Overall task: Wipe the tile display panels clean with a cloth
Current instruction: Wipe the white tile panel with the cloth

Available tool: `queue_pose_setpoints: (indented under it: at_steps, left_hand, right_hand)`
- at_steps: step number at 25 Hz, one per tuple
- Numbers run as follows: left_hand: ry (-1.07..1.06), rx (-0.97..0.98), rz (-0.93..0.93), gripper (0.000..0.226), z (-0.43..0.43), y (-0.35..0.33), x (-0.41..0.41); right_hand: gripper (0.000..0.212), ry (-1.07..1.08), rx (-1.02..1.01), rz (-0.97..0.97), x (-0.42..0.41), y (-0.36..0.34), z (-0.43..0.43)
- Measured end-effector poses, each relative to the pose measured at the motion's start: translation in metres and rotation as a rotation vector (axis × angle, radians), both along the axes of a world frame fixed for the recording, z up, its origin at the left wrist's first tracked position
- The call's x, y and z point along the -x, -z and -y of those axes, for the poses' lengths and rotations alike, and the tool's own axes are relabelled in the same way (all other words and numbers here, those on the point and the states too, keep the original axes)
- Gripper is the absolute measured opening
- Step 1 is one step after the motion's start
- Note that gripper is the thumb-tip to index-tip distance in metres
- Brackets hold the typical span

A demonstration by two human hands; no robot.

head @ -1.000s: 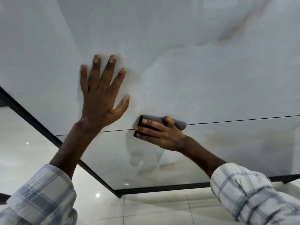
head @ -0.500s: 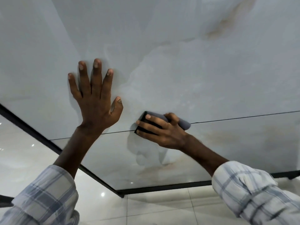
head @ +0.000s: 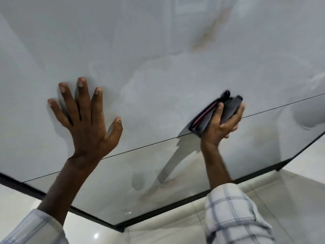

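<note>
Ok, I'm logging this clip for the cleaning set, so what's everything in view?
Tile display panels: two visible, glossy pale grey with faint tan veining, filling most of the view; a thin dark seam divides upper from lower.
Frame: one, black, along the panels' lower edges.
Floor tiles: several, glossy off-white, below the frame.
Cloth: one, dark grey with a red edge, folded, over the seam at right.
Sleeves: two, white with a blue check, bottom corners.
Left hand: flat on the upper panel, fingers spread.
Right hand: gripping the cloth.
</note>
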State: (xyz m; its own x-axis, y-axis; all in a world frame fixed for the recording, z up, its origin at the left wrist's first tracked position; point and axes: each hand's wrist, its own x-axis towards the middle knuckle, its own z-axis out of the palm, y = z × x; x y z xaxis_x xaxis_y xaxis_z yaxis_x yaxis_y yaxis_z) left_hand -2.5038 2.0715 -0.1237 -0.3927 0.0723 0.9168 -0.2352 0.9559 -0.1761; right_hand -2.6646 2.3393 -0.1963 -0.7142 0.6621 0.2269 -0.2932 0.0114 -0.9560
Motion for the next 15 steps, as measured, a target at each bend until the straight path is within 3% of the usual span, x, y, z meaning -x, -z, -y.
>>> queue_pose_setpoints:
  at_steps: [1,3,6,8,11,15]
  left_hand:
    - [0.005,-0.006,0.0,0.075,-0.001,0.0,0.0]
    - [-0.005,-0.001,-0.011,0.076,-0.001,0.001,0.0]
    - [-0.003,0.005,-0.009,0.077,0.001,0.001,0.0]
    - [0.01,0.01,0.005,0.078,0.002,0.001,-0.001]
    - [0.031,0.003,0.024,0.078,0.002,0.002,-0.003]
    - [0.054,-0.011,0.004,0.078,0.002,0.004,-0.001]
  right_hand:
    - [0.075,-0.021,0.077,0.092,-0.016,0.01,0.018]
    - [0.078,-0.079,0.01,0.139,-0.055,0.017,0.064]
    - [0.069,-0.158,-0.324,-0.169,-0.076,0.002,0.091]
    - [0.063,-0.036,-0.178,-0.367,-0.03,-0.042,0.051]
    - [0.065,0.076,0.244,-0.285,0.023,-0.103,-0.012]
    - [0.079,0.051,0.144,-0.07,-0.022,-0.073,0.039]
